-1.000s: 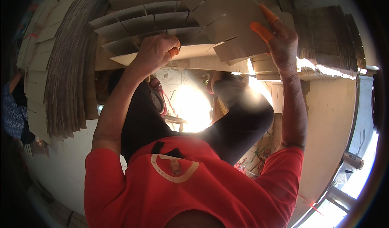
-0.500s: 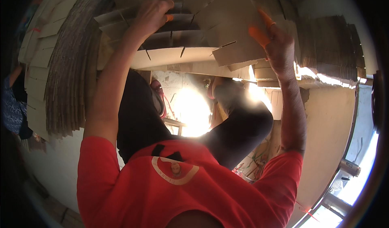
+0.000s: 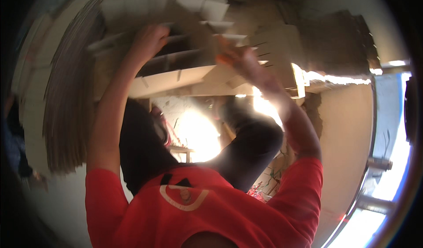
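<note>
My left hand [image 3: 152, 38] is curled closed at the left side of a cardboard divider [image 3: 176, 83], made of slotted strips standing in rows over my lap. My right hand [image 3: 242, 61], smeared by motion and with orange covers on its fingers, is at the divider's right side. Its fingers seem to pinch the lower end of a brown cardboard sheet [image 3: 191, 21], which slants up and leftward between my hands. The fingertips of my left hand are partly hidden.
A tall stack of cardboard sheets [image 3: 70, 89] rises on the left. More slotted cardboard [image 3: 277, 49] lies beyond my right hand, with another stack [image 3: 337, 43] at the far right. Bright light glares between my legs. Part of another person [image 3: 15, 138] shows at the left rim.
My right hand has swung left and inward from the right side, and the sheet with it now slants across the divider. My left hand stays by the strips. The whole view has shifted.
</note>
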`<act>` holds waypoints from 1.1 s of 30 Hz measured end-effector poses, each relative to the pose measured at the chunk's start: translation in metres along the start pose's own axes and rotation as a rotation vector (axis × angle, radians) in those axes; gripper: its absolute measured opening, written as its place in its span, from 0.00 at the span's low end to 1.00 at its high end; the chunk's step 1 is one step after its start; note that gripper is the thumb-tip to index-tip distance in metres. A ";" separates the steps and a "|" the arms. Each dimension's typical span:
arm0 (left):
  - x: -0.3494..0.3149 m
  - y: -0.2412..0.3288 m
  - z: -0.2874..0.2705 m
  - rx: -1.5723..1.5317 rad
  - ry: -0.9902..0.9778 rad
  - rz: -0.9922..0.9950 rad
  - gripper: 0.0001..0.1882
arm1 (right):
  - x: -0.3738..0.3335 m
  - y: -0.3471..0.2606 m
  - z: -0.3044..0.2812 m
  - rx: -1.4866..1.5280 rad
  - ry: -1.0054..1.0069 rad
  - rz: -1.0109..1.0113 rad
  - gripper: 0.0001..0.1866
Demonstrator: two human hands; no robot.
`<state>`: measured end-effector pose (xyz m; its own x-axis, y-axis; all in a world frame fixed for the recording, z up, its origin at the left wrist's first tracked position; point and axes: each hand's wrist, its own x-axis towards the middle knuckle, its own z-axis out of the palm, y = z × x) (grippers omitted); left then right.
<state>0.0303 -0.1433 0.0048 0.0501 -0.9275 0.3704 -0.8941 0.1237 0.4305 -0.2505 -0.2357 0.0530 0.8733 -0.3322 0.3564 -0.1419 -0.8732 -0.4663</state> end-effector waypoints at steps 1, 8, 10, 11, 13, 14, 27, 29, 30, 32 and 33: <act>0.001 0.000 0.001 -0.008 0.002 -0.026 0.07 | -0.001 0.006 0.004 -0.070 -0.060 -0.010 0.18; 0.000 0.008 -0.010 -0.027 0.025 -0.047 0.06 | 0.031 -0.040 -0.023 -0.236 -0.428 0.117 0.24; 0.000 0.014 -0.010 -0.040 0.029 -0.019 0.07 | 0.023 -0.037 -0.013 -0.207 -0.455 0.177 0.26; 0.002 0.016 -0.010 -0.027 0.009 -0.053 0.07 | 0.020 -0.032 -0.006 -0.192 -0.470 0.204 0.27; -0.001 0.017 -0.009 0.006 -0.049 -0.126 0.08 | 0.015 -0.034 0.008 -0.183 -0.590 0.378 0.29; -0.001 0.018 -0.009 0.000 -0.048 -0.136 0.08 | 0.005 -0.037 0.010 -0.213 -0.580 0.347 0.28; -0.027 0.039 -0.035 -0.053 0.146 -0.118 0.15 | -0.155 0.119 -0.096 -0.922 0.208 0.974 0.37; -0.037 0.053 -0.041 -0.078 0.166 -0.168 0.14 | -0.164 0.119 -0.083 -0.905 0.052 1.007 0.32; -0.039 0.060 -0.043 -0.099 0.149 -0.229 0.13 | -0.172 0.126 -0.083 -0.892 0.057 0.957 0.30; -0.045 0.067 -0.041 -0.089 0.151 -0.224 0.13 | -0.193 0.148 -0.093 -0.878 0.072 0.862 0.25; -0.048 0.070 -0.042 -0.077 0.152 -0.226 0.13 | -0.197 0.156 -0.096 -0.849 0.183 0.824 0.21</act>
<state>-0.0161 -0.0748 0.0519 0.3157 -0.8716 0.3750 -0.8165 -0.0483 0.5753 -0.4893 -0.3405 -0.0120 0.3055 -0.8883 0.3429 -0.9503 -0.3073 0.0505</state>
